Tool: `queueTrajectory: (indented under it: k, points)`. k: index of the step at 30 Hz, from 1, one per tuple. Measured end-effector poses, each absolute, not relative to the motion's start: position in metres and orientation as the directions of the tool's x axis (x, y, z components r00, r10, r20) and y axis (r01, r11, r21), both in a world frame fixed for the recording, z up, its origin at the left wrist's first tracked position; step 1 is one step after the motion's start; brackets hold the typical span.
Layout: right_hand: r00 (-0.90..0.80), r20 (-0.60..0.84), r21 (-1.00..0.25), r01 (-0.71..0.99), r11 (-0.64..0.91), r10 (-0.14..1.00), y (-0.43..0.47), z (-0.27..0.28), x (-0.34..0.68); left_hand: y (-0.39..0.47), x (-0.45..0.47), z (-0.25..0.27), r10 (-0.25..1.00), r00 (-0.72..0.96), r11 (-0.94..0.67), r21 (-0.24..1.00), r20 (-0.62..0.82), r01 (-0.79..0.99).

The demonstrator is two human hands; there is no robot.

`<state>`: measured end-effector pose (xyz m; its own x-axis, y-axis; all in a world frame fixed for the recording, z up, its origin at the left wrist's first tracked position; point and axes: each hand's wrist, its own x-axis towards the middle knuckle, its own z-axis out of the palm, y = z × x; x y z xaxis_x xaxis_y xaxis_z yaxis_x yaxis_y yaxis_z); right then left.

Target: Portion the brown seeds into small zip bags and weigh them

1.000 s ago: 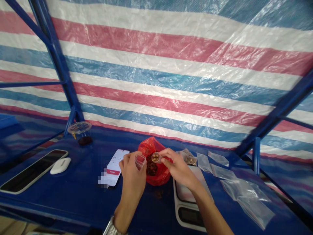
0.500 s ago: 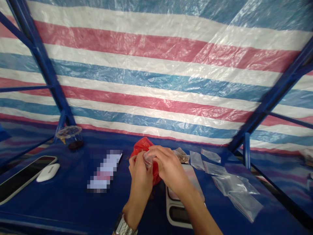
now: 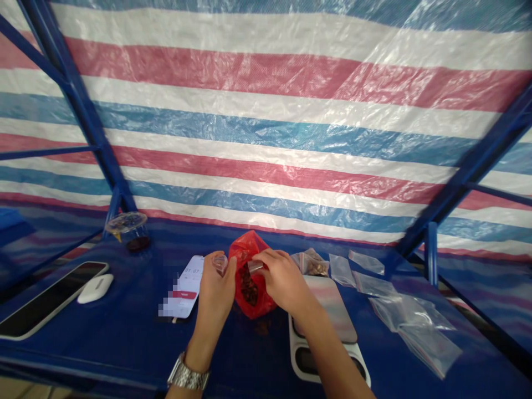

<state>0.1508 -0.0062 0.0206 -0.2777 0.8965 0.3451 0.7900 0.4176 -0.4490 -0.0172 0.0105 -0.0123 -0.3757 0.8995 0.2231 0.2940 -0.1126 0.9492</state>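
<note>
A red plastic bag (image 3: 266, 302) stands open in front of me, with dark brown dried pieces (image 3: 249, 289) inside. My left hand (image 3: 216, 285) is at the bag's left edge, its fingers curled round a small clear plastic piece (image 3: 219, 262), perhaps a zip bag. My right hand (image 3: 280, 277) reaches over the bag's mouth from the right. Between its thumb and fingers is a small, shiny, see-through piece (image 3: 255, 266), whose kind I cannot make out. Below the right forearm lies a digital scale (image 3: 332, 310) with a bare metal plate.
Clear zip bags (image 3: 405, 313) lie spread at the right; a filled one (image 3: 316, 266) sits behind the scale. Leftward are a lit phone (image 3: 187, 288), a white earbud case (image 3: 95, 288), a dark-screened device (image 3: 54, 299) and a clear lidded cup (image 3: 135, 230). Blue frame bars (image 3: 453, 177) slant upward.
My hands have moved apart, the left one leftward, uncovering the red bag's mouth and the brown pieces. The right hand now holds its small piece over the bag. The view has shifted slightly.
</note>
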Motion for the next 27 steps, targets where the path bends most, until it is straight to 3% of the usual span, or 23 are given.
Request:
queueTrajectory:
  k: [4, 7, 12, 18, 23, 27]
  points:
    - [-0.318, 0.289, -0.348, 0.844, 0.409, 0.903, -0.008, 0.017, 0.146, 0.012, -0.022, -0.018, 0.938, -0.300, 0.016, 0.844, 0.173, 0.535]
    - [-0.284, 0.242, -0.300, 0.888, 0.350, 0.928, -0.010, 0.022, 0.147, 0.011, -0.022, -0.021, 0.962, -0.236, 0.038, 0.782, 0.140, 0.622]
    - [-0.211, 0.160, -0.241, 0.939, 0.245, 0.964, -0.014, 0.035, 0.154, 0.006, -0.022, -0.018, 0.981, -0.171, 0.040, 0.773, 0.089, 0.634]
    - [-0.115, 0.111, -0.117, 0.985, 0.128, 0.987, -0.022, 0.044, 0.165, 0.000, -0.015, -0.001, 0.970, -0.203, 0.001, 0.834, 0.133, 0.552]
    - [-0.116, 0.260, -0.243, 0.953, 0.181, 0.959, -0.017, 0.043, 0.158, -0.004, -0.009, 0.000, 0.974, -0.188, 0.002, 0.831, 0.124, 0.557]
    - [-0.293, 0.187, -0.369, 0.864, 0.344, 0.938, -0.013, 0.033, 0.145, -0.002, -0.010, -0.004, 0.968, -0.206, -0.020, 0.861, 0.144, 0.508]
